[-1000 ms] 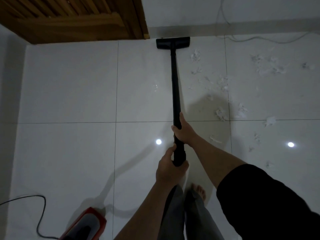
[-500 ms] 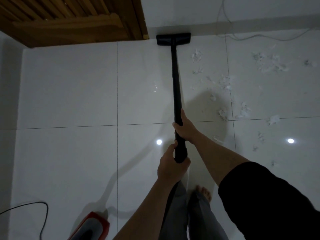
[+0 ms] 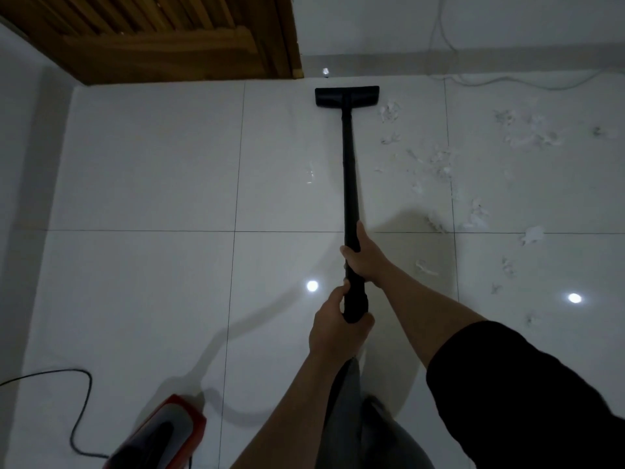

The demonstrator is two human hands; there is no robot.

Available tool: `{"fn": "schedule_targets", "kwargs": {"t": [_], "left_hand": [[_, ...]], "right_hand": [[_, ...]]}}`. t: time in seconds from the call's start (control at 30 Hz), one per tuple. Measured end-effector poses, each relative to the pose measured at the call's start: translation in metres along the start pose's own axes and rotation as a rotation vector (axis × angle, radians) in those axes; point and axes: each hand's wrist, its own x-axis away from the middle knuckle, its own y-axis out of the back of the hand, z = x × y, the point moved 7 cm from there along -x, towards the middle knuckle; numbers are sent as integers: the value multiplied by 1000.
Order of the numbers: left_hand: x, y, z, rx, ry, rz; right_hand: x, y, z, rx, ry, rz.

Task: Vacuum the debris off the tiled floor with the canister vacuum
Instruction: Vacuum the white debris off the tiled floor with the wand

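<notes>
Fingers [image 3: 348, 250] of right hand [image 3: 365, 258] curled round black wand [image 3: 350, 170], left hand [image 3: 333, 328] gripping its lower end. Floor nozzle [image 3: 346, 96] near skirting, beside paper scraps [image 3: 473, 211] still strewn rightward. Left tiles clean; roughly halfway, judging so.

Black sleeve [image 3: 527, 394] seen on right arm, ended above elbow; forearm left bare below it. Left arm [image 3: 291, 407] seen bare throughout, no sleeve in view. Both hands, left hand [image 3: 333, 328] and right hand [image 3: 367, 257], ungloved. Grey trousers [image 3: 365, 428] worn, loosely creased, seen between arms at lower edge.
</notes>
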Motion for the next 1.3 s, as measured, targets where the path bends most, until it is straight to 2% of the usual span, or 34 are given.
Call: {"fn": "schedule_targets", "kwargs": {"t": [0.5, 0.9, 1.3], "left_hand": [[125, -57, 115, -38, -45, -86], [230, -84, 201, 13, -24, -32], [334, -107, 352, 30, -8, 4]], "right_hand": [[124, -66, -112, -85, 1, 65], [229, -122, -180, -16, -1, 67], [354, -218, -273, -1, -72, 40]]}}
